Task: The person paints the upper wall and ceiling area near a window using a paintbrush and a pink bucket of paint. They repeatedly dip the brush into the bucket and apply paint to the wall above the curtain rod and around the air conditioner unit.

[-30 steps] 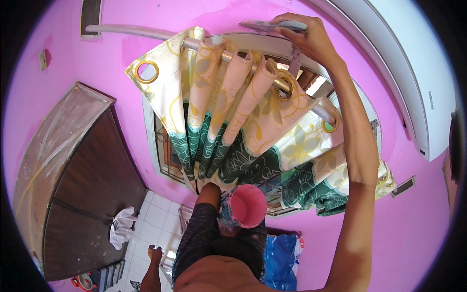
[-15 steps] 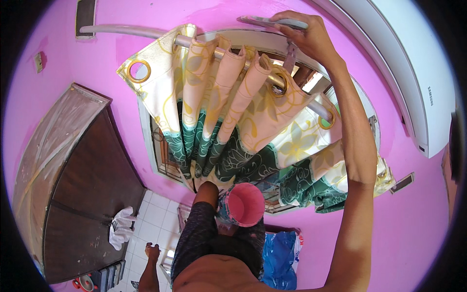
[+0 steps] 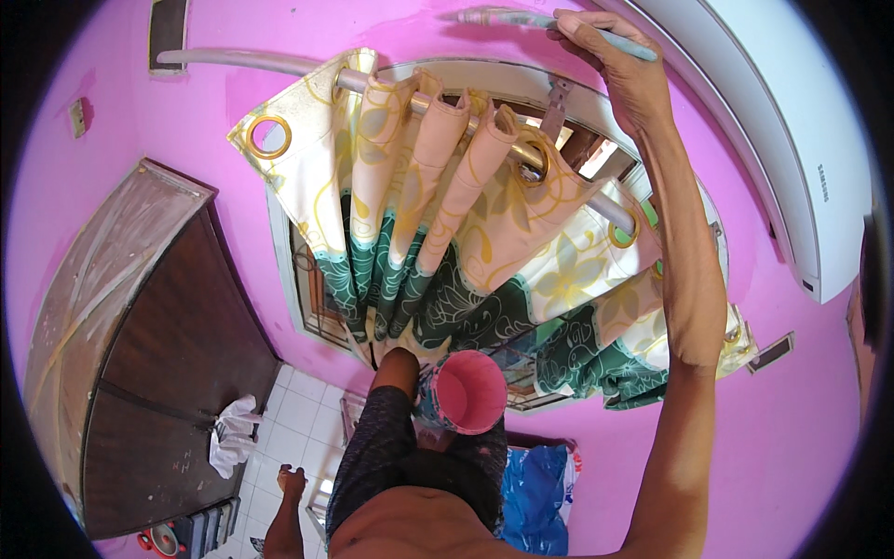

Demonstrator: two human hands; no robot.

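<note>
My right hand (image 3: 619, 61) is raised at the top of the head view, its fingers closed round a paintbrush (image 3: 512, 18). The brush's bristles are against or very close to the pink wall (image 3: 410, 20) above the window, beside a darker pink patch. Low on the left, my left hand (image 3: 291, 480) hangs with curled fingers; whether anything is in it is hidden. In front of my legs is a paint bucket (image 3: 470, 391), pink inside; what it rests on cannot be seen.
A patterned curtain (image 3: 484, 242) hangs on a metal rod (image 3: 610, 212) before the window. At upper right an air conditioner (image 3: 801, 140) juts out. A brown wooden cabinet (image 3: 168, 373) stands left, above white floor tiles (image 3: 303, 410). A blue plastic bag (image 3: 535, 498) lies right of my legs.
My right hand has moved slightly up and to the right with the paintbrush, and the wrist has turned. My left hand and the bucket have stayed in place.
</note>
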